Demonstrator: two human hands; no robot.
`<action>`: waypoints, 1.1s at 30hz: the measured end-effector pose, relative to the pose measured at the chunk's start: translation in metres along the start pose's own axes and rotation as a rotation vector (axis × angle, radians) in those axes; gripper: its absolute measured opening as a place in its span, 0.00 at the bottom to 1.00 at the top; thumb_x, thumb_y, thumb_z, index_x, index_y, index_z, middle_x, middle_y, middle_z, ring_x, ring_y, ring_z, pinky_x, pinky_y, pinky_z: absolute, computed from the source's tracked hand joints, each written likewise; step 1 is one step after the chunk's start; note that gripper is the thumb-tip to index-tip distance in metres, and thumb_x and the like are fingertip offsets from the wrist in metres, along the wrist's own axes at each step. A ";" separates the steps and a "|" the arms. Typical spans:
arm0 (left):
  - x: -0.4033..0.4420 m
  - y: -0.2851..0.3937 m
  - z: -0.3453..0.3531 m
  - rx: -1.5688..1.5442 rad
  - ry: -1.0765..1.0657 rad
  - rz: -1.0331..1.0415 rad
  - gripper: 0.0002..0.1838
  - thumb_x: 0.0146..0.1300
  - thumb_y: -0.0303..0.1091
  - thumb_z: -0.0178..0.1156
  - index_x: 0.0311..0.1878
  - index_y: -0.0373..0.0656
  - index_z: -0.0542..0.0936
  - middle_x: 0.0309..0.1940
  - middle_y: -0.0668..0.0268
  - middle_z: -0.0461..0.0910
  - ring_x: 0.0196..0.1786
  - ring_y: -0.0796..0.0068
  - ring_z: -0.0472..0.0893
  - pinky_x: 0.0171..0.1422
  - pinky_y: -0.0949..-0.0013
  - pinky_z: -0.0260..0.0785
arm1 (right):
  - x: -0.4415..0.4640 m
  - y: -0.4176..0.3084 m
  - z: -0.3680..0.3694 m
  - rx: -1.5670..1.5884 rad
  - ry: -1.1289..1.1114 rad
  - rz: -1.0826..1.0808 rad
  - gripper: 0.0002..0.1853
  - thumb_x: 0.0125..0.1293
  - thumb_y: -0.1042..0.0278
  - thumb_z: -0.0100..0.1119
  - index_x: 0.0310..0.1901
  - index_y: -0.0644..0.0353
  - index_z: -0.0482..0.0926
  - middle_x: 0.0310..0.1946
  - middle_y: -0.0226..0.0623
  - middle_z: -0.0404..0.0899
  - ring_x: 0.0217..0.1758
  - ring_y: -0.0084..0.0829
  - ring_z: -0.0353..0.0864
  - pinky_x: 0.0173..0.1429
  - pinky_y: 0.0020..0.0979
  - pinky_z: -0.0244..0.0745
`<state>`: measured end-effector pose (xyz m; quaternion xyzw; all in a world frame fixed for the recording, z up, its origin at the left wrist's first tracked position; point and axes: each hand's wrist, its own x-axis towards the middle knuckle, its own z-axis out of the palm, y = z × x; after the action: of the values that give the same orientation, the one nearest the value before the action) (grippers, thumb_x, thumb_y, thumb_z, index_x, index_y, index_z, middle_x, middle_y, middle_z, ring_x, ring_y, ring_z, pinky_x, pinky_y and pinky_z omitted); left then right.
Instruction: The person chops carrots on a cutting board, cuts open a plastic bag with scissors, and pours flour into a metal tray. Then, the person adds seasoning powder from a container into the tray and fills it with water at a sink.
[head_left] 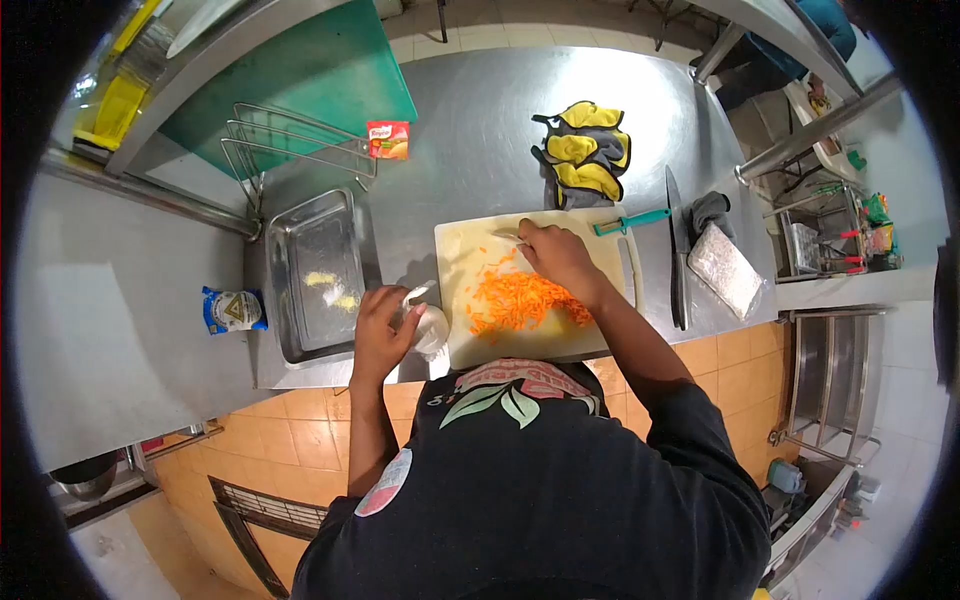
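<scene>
My left hand [380,325] is closed on the edge of a clear plastic bag [432,332] with something white in it, between the metal tray and the cutting board. My right hand [558,258] grips a small metal utensil, probably a spoon [508,237], over the board. Beneath that hand, shredded carrot [520,300] lies heaped on the pale cutting board [460,245]. Left of my left hand, the steel tray [290,240] holds small piles of yellow powder [322,279] and white powder [333,296].
A green-handled peeler [632,221] rests at the board's upper right. Further right lie a long knife [681,250], a dark cloth [711,213] and a wrapped packet [727,270]. Yellow-black gloves [590,152], a red packet [388,140], a wire rack [290,135] and a blue packet [235,310] surround the workspace.
</scene>
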<state>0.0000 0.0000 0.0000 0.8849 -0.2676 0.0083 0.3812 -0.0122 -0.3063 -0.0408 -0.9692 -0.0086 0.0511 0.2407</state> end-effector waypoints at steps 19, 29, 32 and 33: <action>-0.027 -0.007 0.000 -0.076 0.171 -0.022 0.13 0.57 0.32 0.64 0.45 0.38 0.80 0.44 0.56 0.79 0.50 0.54 0.75 0.57 0.60 0.65 | 0.009 0.005 0.017 0.100 0.024 -0.393 0.07 0.63 0.65 0.56 0.38 0.57 0.70 0.25 0.44 0.79 0.30 0.50 0.79 0.35 0.46 0.72; -0.035 0.013 -0.003 -0.071 0.408 0.140 0.14 0.54 0.27 0.64 0.46 0.39 0.78 0.44 0.56 0.79 0.49 0.56 0.76 0.57 0.60 0.66 | -0.086 0.005 -0.014 0.148 0.221 0.029 0.10 0.61 0.67 0.58 0.42 0.58 0.73 0.22 0.44 0.79 0.26 0.46 0.81 0.31 0.44 0.73; -0.029 0.026 0.005 -0.199 0.387 0.265 0.12 0.55 0.26 0.62 0.43 0.37 0.78 0.39 0.55 0.80 0.42 0.57 0.79 0.49 0.63 0.71 | -0.106 -0.005 -0.013 0.180 0.235 0.190 0.11 0.60 0.69 0.57 0.43 0.57 0.72 0.22 0.46 0.79 0.26 0.49 0.81 0.30 0.46 0.73; -0.026 0.030 0.014 -0.334 0.283 0.199 0.10 0.58 0.24 0.60 0.44 0.36 0.78 0.39 0.56 0.80 0.41 0.59 0.80 0.48 0.64 0.72 | -0.109 -0.009 -0.013 0.211 0.230 0.250 0.11 0.59 0.69 0.57 0.43 0.56 0.72 0.22 0.46 0.79 0.28 0.51 0.81 0.32 0.48 0.74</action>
<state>-0.0394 -0.0139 0.0043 0.7688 -0.2950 0.1254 0.5534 -0.1196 -0.3095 -0.0146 -0.9315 0.1447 -0.0301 0.3322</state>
